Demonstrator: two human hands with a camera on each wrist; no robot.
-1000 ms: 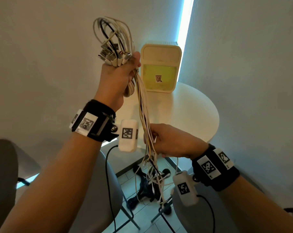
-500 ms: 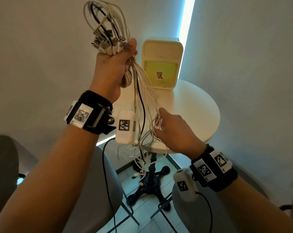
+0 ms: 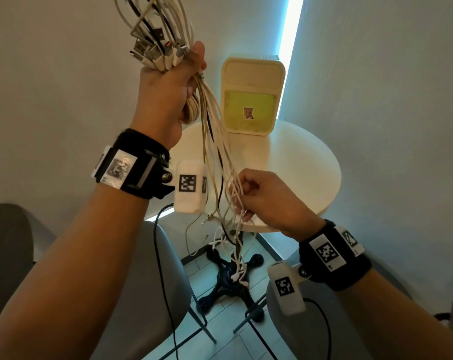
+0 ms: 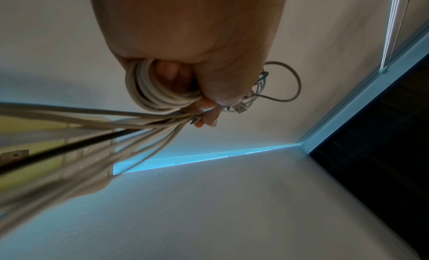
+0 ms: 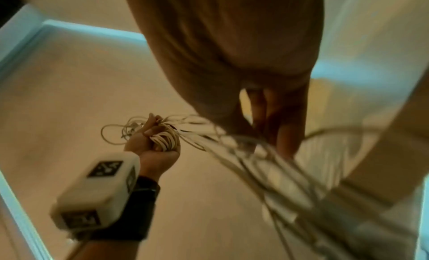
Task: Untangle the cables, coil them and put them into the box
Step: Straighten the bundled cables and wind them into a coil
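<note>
Two hands on one bundle: left hand (image 3: pixel 165 92) raised high, fingers (image 4: pixel 206 115) curled tight round the cables (image 3: pixel 215 141), a wound coil (image 4: pixel 153 91) and the plug ends (image 3: pixel 155 53) bunched at the fist. Right hand (image 3: pixel 267 198) lower down, fingers (image 3: pixel 246 188) curled among the hanging strands, pinching a few pale ones. Long axis of the bundle near vertical, running from the upper fist down past the right hand to the loose tails (image 3: pixel 233 261) dangling over the floor. Tangle apparently just below the right hand, so nearer to it. Beyond both hands, the box (image 3: pixel 251 74) upright on the round bench (image 3: pixel 311 172), against the wall, no cable in it yet
</note>
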